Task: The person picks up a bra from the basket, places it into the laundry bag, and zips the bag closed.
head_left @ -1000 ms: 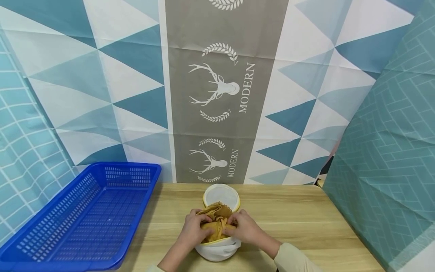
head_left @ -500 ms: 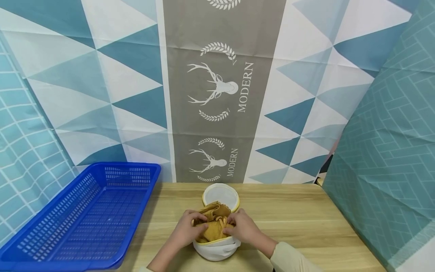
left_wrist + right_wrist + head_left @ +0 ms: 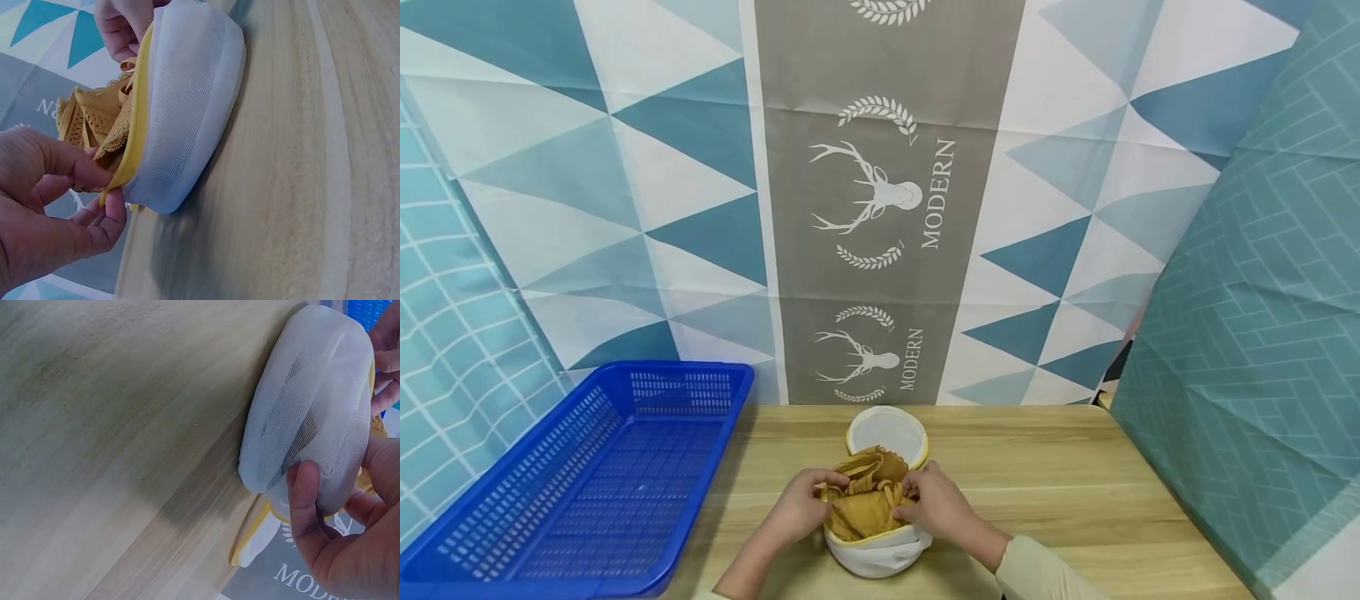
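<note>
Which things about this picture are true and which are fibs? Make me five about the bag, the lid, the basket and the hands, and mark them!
1. The blue basket is to the left of the white bag. True.
2. The bag's lid is closed. False: the lid is open, behind the bag.
3. Mustard-coloured cloth is in the bag. True.
4. The left hand is inside the basket. False: the left hand pinches the bag's yellow rim.
5. The right hand holds the bag. True.

Room right of right hand; blue basket blocks left
</note>
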Tool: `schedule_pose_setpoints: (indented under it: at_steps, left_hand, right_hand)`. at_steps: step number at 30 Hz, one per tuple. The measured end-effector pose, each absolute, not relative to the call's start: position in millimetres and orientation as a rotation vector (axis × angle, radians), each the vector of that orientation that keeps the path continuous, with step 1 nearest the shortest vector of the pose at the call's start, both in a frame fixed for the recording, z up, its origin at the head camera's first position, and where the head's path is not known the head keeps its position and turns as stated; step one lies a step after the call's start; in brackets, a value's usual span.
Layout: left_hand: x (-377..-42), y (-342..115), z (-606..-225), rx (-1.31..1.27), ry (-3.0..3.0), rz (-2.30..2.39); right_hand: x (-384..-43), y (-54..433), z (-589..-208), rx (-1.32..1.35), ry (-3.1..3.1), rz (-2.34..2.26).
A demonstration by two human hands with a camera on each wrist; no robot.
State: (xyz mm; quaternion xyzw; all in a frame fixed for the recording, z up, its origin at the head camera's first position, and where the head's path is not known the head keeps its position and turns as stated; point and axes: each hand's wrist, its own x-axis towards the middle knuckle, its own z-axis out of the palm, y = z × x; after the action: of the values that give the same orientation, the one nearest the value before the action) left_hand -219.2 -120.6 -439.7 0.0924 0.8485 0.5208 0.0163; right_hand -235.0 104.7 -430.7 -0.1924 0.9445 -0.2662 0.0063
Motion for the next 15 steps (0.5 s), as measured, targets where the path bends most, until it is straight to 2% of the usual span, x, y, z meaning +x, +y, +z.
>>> schedule_pose_setpoints:
  at_steps: [15]
  left_hand:
    - [-222.1,-117.9,-422.3,0.111,2.563,1.813]
  right_hand:
    - [-230.0,103.2,-436.2,-0.639,3.041,-0.752]
